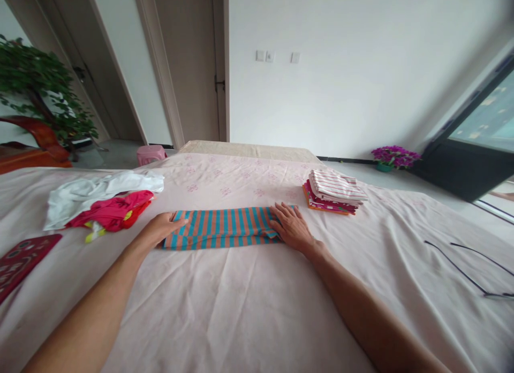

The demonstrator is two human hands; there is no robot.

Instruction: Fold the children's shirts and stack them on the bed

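A blue-and-orange striped garment [225, 227], folded into a long flat strip, lies across the bed in front of me. At its left end, my left hand [163, 227] is closed on the edge, thumb on top and the other fingers mostly hidden. My right hand [292, 226] rests flat on the right end with its fingers stretched out. Just beyond the right hand stands a stack of folded clothes [336, 193], with a white, red-striped piece on top.
Loose white and red clothes [106, 202] lie in a heap at left, near a dark red flat item [26, 260]. Eyeglasses [477, 276] sit at right on the pale pink sheet [241, 319]. Beyond the bed are a pink stool [150, 154] and purple flowers [395, 155].
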